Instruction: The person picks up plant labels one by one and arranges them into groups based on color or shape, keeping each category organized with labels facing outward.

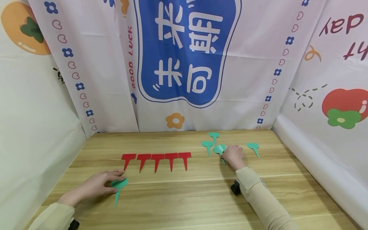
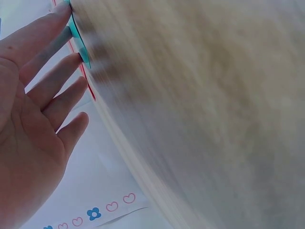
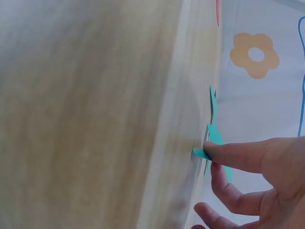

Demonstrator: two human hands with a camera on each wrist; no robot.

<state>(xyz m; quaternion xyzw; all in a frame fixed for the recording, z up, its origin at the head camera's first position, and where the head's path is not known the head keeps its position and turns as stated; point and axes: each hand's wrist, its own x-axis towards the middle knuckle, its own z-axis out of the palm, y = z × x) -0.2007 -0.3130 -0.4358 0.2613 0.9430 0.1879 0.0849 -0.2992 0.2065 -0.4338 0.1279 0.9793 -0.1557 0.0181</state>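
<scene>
My left hand (image 1: 97, 185) rests at the left of the table, its spread fingers and thumb touching the wide head of a green T-shaped plant label (image 1: 119, 183) that lies with its point toward me. The left wrist view shows this green label (image 2: 79, 38) edge-on at the fingertips. Over at the right, my right hand (image 1: 234, 156) pinches another green plant label (image 1: 219, 149) between thumb and forefinger, its head tilted up. In the right wrist view that label (image 3: 215, 135) shows beside the fingertips. Several red plant labels (image 1: 157, 158) lie in a row just beyond my left hand.
Two green labels (image 1: 207, 144) lie just left of and behind my right hand, and one more green label (image 1: 253, 147) lies to its right. A printed white cloth (image 1: 115, 111) hangs behind the wooden table (image 1: 187, 201), with cloth walls on both sides.
</scene>
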